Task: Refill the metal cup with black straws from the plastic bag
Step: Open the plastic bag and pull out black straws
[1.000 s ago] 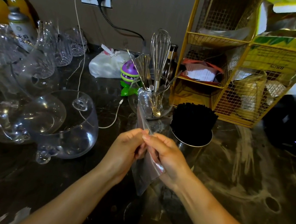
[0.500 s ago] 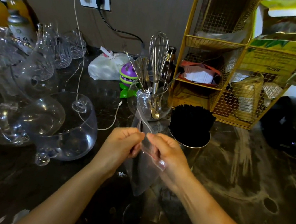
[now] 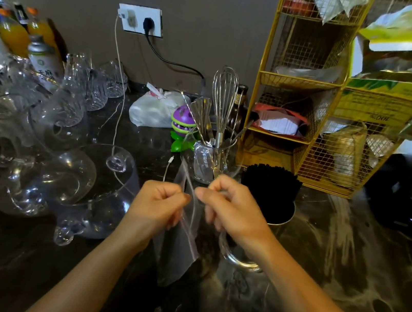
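A clear plastic bag [image 3: 178,254] with a red zip strip hangs between my hands above the dark counter; no straws show inside it. My left hand [image 3: 157,209] pinches the bag's top edge from the left. My right hand [image 3: 234,211] pinches the same edge from the right, fingers curled. Just behind my right hand stands the metal cup [image 3: 280,217], packed with upright black straws [image 3: 270,187]. My right wrist hides the cup's lower left side.
Glass jugs and cups [image 3: 65,182] crowd the left. A glass holder with a whisk and spoons [image 3: 215,141] stands behind the bag. A yellow wire rack [image 3: 310,134] rises at the back right. A white cable [image 3: 116,104] trails from the wall socket.
Both hands have risen with the bag and shifted their grip along its top edge. The view has tilted slightly, and the cup and straws have stayed put.
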The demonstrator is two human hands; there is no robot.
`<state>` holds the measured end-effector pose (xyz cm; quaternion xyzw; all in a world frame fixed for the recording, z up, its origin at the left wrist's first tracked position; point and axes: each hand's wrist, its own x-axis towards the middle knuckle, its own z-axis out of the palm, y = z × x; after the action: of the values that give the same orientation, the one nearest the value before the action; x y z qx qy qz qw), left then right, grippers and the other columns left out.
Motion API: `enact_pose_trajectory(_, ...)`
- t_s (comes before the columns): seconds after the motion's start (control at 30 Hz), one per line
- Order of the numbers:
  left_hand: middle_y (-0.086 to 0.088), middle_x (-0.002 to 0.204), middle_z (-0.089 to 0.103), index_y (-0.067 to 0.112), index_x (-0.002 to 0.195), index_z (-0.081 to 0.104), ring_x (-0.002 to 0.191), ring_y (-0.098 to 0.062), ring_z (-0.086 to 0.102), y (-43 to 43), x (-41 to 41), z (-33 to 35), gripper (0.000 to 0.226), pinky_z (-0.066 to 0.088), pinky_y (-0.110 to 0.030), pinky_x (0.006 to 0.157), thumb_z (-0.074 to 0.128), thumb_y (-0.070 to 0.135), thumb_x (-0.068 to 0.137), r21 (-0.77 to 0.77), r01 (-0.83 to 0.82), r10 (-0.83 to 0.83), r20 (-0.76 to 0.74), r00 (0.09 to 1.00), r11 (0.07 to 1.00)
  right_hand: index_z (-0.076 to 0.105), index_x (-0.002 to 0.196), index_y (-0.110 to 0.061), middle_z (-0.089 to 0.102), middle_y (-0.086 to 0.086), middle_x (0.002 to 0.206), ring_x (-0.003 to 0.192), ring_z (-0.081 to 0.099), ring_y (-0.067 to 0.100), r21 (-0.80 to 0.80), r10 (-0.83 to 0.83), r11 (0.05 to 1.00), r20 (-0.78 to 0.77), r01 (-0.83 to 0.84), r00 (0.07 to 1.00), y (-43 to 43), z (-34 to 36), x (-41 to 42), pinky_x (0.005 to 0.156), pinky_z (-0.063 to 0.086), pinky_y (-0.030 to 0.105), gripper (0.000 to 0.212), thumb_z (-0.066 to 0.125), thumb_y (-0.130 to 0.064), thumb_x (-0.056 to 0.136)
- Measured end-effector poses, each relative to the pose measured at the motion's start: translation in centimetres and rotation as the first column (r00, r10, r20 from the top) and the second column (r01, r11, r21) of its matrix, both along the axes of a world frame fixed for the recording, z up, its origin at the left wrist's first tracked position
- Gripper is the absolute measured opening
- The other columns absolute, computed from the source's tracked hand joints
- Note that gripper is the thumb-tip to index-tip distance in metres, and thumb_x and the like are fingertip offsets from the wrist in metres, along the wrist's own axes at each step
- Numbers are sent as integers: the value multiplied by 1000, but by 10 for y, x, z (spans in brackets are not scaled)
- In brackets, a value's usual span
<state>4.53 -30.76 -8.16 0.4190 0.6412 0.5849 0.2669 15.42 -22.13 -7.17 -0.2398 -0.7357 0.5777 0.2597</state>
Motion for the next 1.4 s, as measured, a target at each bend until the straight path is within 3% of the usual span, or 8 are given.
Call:
enact_pose_trajectory(0.17,4,35,48,8,45,51,37,-6,43,-1,-1,2,38,37,-13,40,49,-1,82,-26,57,-57,12,998,998,42,61,-19,53,12,48,43,45,20,107,-36,994,119,24,992,-4,-6,-6,48,37,31,25,57,-2,71)
enact_pose_trajectory(0.33,4,31,48,11,42,48,33,-4,43,-3,-7,3,41,38,-12,40,49,0,82,-48,38,-42,-81,996,998,49,53,-4,60,24,60,50,48,20,225,-75,974,268,13,960,6,-6,2,55,42,38,21,54,-11,73)
enact_pose_trajectory(0.53,3,24,44,19,33,42,27,-4,36,-1,-21,-1,54,31,-9,36,51,-11,77,28,-89,91,-125,988,996,41,43,-12,52,3,43,32,45,1,217,-130,974,299,65,945,20,-5,14,51,41,26,35,53,-9,76)
enact_pose_trajectory(0.83,4,25,42,9,42,41,28,-3,35,-3,-29,13,42,28,-7,35,49,-16,75,130,-256,270,-99,958,958,40,41,-10,50,4,43,31,46,-2,223,-200,965,271,141,942,38,1,23,39,36,6,39,56,-6,77)
enact_pose_trajectory(1.1,3,27,45,7,43,41,29,-3,37,-3,-25,21,39,29,-7,35,49,-13,76,176,-299,318,-94,943,938,45,53,-10,52,8,54,44,47,7,212,-245,957,228,198,942,31,6,21,49,41,18,27,56,-7,77)
enact_pose_trajectory(1.2,1,29,47,9,43,40,32,-4,40,4,-28,30,39,34,-11,37,51,-9,76,183,-266,294,-149,944,946,41,74,-17,54,9,74,53,52,12,64,-126,991,215,115,968,25,13,21,40,40,18,18,51,-3,81)
enact_pose_trajectory(1.27,-6,37,43,10,43,39,40,-9,39,11,-31,42,35,32,-21,43,54,-2,71,168,-190,233,-296,926,967,39,97,-22,56,9,96,67,61,17,-218,23,976,121,4,992,22,16,22,46,50,21,26,50,-3,84)
enact_pose_trajectory(1.4,7,38,34,22,40,35,43,-3,31,22,-28,66,25,27,-24,47,49,15,59,56,57,-17,-549,836,997,45,115,-23,67,10,101,83,68,34,-733,165,640,-162,-230,973,25,16,22,73,56,46,47,53,-39,71)
